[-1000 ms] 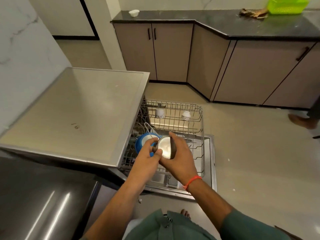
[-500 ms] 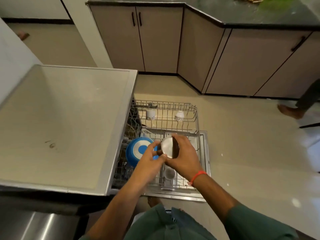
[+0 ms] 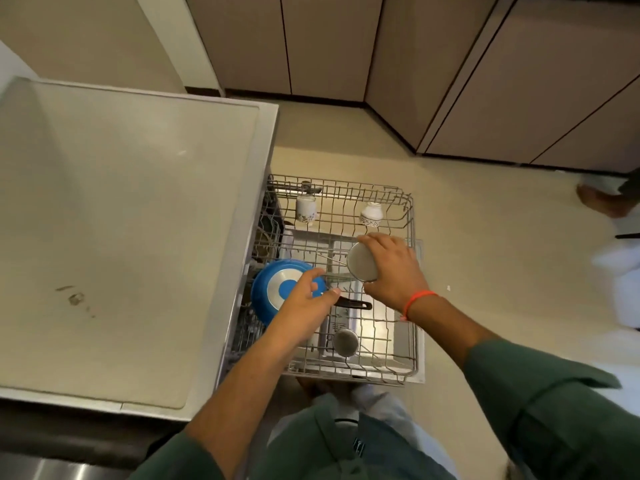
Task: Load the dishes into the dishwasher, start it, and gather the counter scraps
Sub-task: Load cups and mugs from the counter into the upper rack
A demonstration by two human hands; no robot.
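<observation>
the right hand [image 3: 393, 268] holds a steel cup [image 3: 362, 262] over the pulled-out rack [image 3: 410, 216], mid frame. the left hand [image 3: 304, 306], fingers loosely spread, touches the blue pan [image 3: 273, 289] in the rack.

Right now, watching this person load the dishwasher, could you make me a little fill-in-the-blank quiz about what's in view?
1. The right hand holds a steel ____ over the rack.
2. The pan under the left hand has a ____ underside.
3. At the rack's far end stand ____ small white cups, one at.
4. On the right wrist sits an ____ band.

Missing words: cup; blue; two; orange
</observation>
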